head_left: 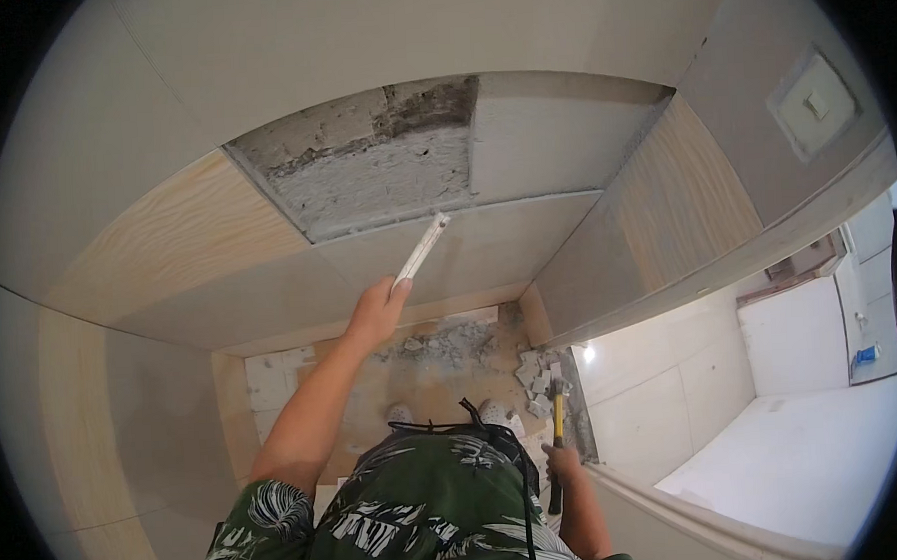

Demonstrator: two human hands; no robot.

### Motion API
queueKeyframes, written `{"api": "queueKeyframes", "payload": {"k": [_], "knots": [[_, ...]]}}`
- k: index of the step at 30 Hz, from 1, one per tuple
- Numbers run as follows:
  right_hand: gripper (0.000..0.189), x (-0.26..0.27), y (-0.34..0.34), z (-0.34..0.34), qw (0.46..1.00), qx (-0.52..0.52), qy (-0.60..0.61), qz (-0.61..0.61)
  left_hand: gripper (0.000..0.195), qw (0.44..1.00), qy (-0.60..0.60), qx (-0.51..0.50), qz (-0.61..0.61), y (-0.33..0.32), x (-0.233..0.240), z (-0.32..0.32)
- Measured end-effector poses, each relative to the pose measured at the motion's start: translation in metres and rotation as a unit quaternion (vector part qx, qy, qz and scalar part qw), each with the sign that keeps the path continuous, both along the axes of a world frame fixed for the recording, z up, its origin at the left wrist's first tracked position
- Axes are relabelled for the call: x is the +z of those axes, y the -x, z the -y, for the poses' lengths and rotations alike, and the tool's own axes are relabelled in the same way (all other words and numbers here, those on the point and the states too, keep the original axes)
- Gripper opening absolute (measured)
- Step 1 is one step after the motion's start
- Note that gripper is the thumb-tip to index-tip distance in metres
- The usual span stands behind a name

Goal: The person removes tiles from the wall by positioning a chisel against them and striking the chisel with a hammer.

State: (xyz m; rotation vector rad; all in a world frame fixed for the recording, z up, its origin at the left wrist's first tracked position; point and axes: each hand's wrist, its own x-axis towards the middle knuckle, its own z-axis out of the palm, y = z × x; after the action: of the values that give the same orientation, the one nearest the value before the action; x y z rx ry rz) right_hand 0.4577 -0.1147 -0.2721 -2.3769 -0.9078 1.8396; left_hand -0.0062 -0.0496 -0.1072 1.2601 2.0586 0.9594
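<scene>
My left hand [379, 313] grips a narrow white strip [421, 251] with a groove along it, perhaps a folded rule or a length of trim. Its far end points up and right, near the lower edge of a rough patch of bare mortar [376, 167] in the tiled wall [447, 257]. I cannot tell whether the tip touches the wall. Low at my right side, my right hand [564, 461] holds a hammer [558, 418] by its yellow and black handle, head upward in the picture, above broken tile pieces [531, 378].
Grey rubble [451, 346] lies along the wall's foot, on floor covering that looks like cardboard [415, 379]. To the right, a doorway sill [580, 417] borders a tiled floor [641, 392]. A wall switch [815, 105] is at upper right. My shoes [492, 411] stand close to the debris.
</scene>
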Motion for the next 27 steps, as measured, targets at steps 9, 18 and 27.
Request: {"api": "queueKeyframes", "payload": {"k": [9,18,27], "knots": [[0.011,0.101,-0.09,0.099,0.852,0.435,-0.255,-0.139,0.04,0.997,0.034,0.035,0.052,-0.016,-0.023,0.045],[0.013,0.07,-0.101,0.121,0.935,0.249,-0.181,-0.178,0.035,0.99,-0.001,0.056,0.128,-0.024,-0.012,0.036],[0.023,0.003,-0.032,-0.019,0.994,0.067,-0.049,-0.074,0.043,0.989,-0.115,0.068,0.063,-0.01,0.058,-0.031]]}}
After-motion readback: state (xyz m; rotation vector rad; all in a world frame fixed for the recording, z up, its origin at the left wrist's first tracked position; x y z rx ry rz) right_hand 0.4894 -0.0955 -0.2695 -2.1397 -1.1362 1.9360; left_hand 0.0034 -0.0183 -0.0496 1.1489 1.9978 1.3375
